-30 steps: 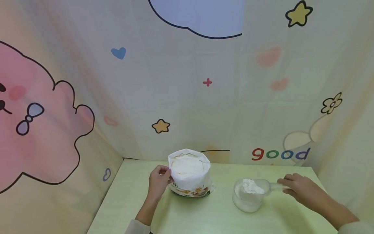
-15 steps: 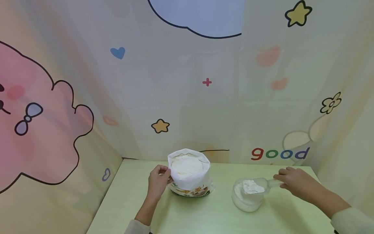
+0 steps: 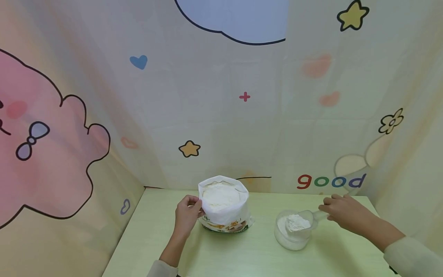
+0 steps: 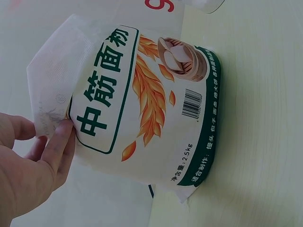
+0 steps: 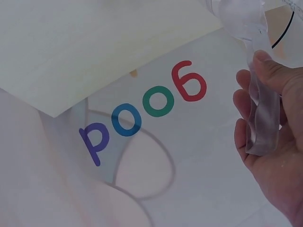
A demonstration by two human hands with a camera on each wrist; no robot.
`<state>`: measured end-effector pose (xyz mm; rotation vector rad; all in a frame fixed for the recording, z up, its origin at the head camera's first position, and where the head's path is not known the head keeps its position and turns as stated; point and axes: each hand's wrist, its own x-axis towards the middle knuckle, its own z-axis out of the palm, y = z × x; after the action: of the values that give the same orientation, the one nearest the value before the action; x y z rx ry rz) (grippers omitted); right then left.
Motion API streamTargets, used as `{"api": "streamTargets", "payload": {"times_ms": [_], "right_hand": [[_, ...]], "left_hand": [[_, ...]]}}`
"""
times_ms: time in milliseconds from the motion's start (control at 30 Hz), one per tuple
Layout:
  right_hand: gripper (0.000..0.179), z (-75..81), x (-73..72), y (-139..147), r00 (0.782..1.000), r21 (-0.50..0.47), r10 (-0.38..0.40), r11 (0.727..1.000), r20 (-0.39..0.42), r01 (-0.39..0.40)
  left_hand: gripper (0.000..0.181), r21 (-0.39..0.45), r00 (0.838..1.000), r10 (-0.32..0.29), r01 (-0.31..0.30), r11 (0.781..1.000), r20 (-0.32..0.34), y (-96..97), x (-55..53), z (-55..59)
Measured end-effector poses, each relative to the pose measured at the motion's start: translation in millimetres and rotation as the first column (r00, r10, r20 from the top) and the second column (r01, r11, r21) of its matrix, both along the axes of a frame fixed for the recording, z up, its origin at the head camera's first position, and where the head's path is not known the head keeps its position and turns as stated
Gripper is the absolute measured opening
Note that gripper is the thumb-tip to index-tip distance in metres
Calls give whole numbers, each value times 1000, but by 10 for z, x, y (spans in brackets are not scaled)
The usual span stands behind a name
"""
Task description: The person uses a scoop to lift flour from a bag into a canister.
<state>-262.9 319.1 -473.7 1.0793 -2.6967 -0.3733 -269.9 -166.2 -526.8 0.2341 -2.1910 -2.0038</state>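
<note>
My left hand [image 3: 187,217] pinches the folded white rim of a flour bag [image 3: 230,219], which stands upright with its mouth wide and white flour [image 3: 221,194] inside. Printed wheat ears and a barcode show on the bag's side in the left wrist view. At the right, my right hand [image 3: 346,213] grips the handle of a clear plastic scoop [image 3: 313,219]. A heap of flour [image 3: 297,222] lies in the scoop, over a clear round container [image 3: 292,244] that has white flour in it. Fingers wrap the ridged scoop handle [image 5: 264,118] in the right wrist view.
Bag and container stand apart on a pale green-yellow table [image 3: 242,257]. Behind the table hangs a printed curtain [image 3: 221,115], with the word "good" [image 3: 331,181] near the back right edge. More curtain closes in both sides.
My right hand has moved left and turned, and the scoop now slants over the container. The flour heap in it has shifted slightly. My left hand and the bag stay put.
</note>
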Motion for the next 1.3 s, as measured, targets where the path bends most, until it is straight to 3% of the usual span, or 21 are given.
{"api": "streamTargets", "payload": {"times_ms": [833, 1067, 1300], "right_hand": [[32, 178, -42, -71, 998, 98, 52, 994, -28, -49], [32, 210, -53, -48, 1000, 156, 10, 988, -23, -6], [34, 295, -46, -52, 997, 198, 17, 980, -81, -1]], "left_hand": [[16, -4, 1000, 3, -3, 1000, 13, -1, -5, -10], [16, 1, 999, 11, -11, 1000, 35, 3, -31, -27], [15, 9, 1000, 13, -13, 1000, 18, 9, -27, -22]]}}
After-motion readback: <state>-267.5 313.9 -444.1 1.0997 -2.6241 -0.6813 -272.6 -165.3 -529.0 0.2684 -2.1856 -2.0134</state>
